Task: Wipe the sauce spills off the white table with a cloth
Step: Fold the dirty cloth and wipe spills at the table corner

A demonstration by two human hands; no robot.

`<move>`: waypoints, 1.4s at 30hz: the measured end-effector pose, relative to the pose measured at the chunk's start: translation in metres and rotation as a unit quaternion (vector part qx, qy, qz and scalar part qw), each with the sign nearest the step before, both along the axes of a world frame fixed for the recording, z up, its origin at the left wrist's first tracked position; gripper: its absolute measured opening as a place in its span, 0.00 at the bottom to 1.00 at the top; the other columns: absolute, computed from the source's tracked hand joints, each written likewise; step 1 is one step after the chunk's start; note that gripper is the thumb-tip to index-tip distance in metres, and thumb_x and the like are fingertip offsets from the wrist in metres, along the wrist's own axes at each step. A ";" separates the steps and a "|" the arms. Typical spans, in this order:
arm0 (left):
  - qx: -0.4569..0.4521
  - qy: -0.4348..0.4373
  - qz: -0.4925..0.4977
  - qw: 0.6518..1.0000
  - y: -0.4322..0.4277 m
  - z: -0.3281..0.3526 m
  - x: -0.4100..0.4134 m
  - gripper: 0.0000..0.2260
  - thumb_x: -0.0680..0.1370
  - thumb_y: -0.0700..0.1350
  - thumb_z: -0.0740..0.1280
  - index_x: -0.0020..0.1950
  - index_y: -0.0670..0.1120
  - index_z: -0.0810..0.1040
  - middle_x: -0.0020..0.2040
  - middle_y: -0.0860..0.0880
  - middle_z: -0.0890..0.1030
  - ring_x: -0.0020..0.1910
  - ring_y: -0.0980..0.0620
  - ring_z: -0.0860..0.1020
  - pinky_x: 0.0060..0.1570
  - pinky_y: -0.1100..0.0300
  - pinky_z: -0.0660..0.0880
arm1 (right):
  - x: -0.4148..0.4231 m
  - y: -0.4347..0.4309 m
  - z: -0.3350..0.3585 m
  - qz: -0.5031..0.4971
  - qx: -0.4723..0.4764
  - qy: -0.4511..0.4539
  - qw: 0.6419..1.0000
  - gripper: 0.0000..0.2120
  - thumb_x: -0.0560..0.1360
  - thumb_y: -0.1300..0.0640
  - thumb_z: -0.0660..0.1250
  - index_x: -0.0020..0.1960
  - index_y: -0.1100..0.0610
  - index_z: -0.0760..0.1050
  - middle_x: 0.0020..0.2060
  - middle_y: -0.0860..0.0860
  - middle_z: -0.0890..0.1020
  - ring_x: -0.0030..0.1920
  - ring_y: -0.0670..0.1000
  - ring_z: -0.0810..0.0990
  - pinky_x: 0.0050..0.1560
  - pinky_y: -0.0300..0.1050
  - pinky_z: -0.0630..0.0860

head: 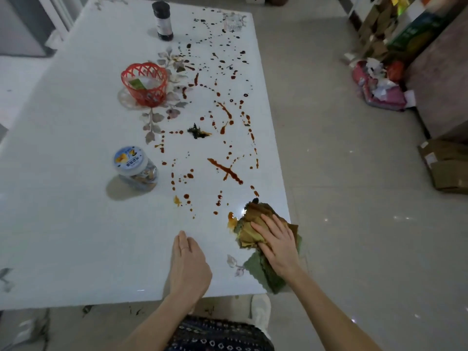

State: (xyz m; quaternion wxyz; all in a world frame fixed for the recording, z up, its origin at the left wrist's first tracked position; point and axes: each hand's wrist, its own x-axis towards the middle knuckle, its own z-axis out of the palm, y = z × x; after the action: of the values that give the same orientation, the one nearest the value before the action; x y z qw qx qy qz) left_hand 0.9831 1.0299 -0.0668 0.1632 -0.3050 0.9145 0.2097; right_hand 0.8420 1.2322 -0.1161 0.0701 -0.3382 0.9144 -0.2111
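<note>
While right hand (278, 245) presses: one cloth (255, 212), one basket (149, 96).

Dim, bluish indoor light falls flat over the glossy white counter (76, 224). The clear plastic jar with a white lid (134, 168) and the red lattice basket (144, 84) cast soft shadows leftward. Small glints dot the grey tiled floor (326, 173). Straight lines bow toward the edges, and the distance blurs.

The right hand (277, 245) covers the middle of the cloth (254, 211). The table (50, 236) runs off the left edge. Print on the jar (134, 168) and the bottle (162, 21) is too blurred to read.
</note>
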 end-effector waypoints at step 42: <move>-0.010 -0.016 0.177 0.984 0.055 0.028 -0.031 0.28 0.79 0.36 0.52 0.75 0.36 0.40 0.76 0.41 0.38 0.75 0.47 0.39 0.74 0.57 0.41 | -0.086 -0.053 0.017 0.215 0.036 0.166 0.962 0.22 0.74 0.57 0.71 0.66 0.44 0.77 0.68 0.55 0.74 0.64 0.62 0.71 0.60 0.62 0.72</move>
State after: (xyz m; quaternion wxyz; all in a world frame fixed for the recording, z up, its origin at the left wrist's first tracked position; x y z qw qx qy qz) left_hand 0.9522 1.0852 -0.0388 0.1347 -0.4674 0.8453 0.2208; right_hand 0.7561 1.1790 -0.0992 -0.0271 -0.5546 0.8258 -0.0987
